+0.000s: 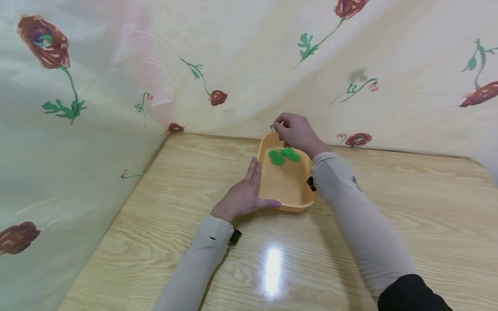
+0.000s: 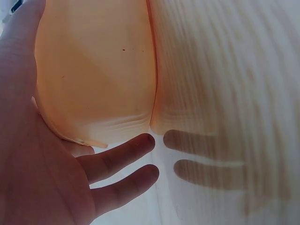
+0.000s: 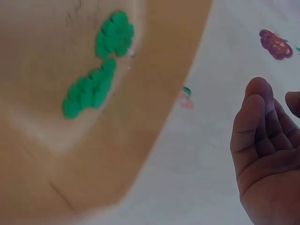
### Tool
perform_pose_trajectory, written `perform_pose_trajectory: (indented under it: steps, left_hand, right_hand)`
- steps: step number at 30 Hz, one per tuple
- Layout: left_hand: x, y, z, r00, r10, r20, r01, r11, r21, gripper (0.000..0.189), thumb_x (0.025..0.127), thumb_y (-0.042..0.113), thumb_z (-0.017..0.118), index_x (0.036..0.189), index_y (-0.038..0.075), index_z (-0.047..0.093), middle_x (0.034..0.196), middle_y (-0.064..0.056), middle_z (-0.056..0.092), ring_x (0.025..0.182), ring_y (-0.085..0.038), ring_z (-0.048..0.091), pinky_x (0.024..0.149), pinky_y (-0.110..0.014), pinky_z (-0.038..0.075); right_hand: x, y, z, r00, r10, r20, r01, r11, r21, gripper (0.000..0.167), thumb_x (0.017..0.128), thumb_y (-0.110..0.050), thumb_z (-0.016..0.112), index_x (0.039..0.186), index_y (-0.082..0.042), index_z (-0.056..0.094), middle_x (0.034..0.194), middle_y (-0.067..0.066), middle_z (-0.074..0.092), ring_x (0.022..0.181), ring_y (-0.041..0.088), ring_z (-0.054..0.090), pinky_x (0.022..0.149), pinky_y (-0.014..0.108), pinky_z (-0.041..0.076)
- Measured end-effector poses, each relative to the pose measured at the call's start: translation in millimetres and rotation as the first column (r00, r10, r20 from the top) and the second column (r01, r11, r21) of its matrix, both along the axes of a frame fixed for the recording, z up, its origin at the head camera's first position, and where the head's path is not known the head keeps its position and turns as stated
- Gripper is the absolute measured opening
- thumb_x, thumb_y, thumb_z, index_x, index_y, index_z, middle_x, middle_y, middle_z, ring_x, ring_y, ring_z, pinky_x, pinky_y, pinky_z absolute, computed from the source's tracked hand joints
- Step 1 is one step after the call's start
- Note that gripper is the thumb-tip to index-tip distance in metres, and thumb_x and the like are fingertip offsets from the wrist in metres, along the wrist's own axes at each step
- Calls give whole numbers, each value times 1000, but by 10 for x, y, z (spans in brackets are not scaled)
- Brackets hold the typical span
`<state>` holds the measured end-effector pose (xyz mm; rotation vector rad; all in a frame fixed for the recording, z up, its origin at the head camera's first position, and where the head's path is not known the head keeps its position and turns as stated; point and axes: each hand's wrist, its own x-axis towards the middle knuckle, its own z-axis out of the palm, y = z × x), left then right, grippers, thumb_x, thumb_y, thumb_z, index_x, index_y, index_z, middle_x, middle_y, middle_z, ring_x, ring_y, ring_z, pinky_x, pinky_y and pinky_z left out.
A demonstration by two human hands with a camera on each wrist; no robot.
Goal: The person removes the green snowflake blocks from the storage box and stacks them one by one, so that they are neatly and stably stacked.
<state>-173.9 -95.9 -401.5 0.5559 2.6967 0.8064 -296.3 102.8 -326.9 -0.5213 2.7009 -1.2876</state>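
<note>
An orange rectangular tray (image 1: 285, 183) with rounded corners rests on the table. Inside, toward its far end, lie two green bumpy pieces (image 1: 276, 158), each like a cluster of small rounded lobes; the right wrist view shows both pieces (image 3: 89, 91) close up. My left hand (image 1: 244, 195) lies against the tray's left side with straight fingers, its thumb along the near rim. Above the tray's far end hovers my right hand (image 1: 297, 131), fingers loosely bent. In the right wrist view a gap separates thumb and fingertips (image 3: 258, 89), and I see nothing held there.
The wood-grain table (image 1: 167, 211) extends around the tray, with a bright light reflection in front. A flower-printed sheet (image 1: 241, 65) hangs along the table's back and left edges, close behind the tray.
</note>
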Motion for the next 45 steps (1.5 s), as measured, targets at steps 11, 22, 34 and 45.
perform_pose_trajectory:
  steps: [11,22,34,45]
  left_hand:
    - [-8,65,28,1000,-15,-15,15,1000,-18,133,79,75,69,160,5,-10,166,-8,-21,120,-34,60,92,-36,52]
    - [-14,49,43,1000,3,-20,-4,1000,-14,135,77,76,69,160,7,-10,166,-5,-22,119,-34,59,91,-37,52]
    - [1,5,20,1000,10,-22,-11,1000,-8,134,78,74,70,161,7,-10,165,-3,-24,119,-34,59,90,-38,53]
    - [12,11,13,1000,15,5,-15,1000,-4,136,77,76,69,160,9,-14,165,-3,-25,128,-35,53,98,-38,48]
  right_hand:
    - [-68,53,-347,998,-24,54,20,998,58,31,107,-25,50,120,-2,63,86,20,66,71,38,63,63,39,53]
    - [-143,257,-598,990,-69,-119,109,923,368,20,102,-10,49,98,0,66,83,13,64,72,28,54,67,42,45]
    - [-205,214,-701,997,-4,-77,49,801,596,35,102,-24,54,72,-7,58,69,8,56,65,25,52,64,41,46]
    - [-192,179,-710,998,-6,-57,42,758,651,30,101,-24,60,78,-4,64,83,13,65,78,29,59,77,47,51]
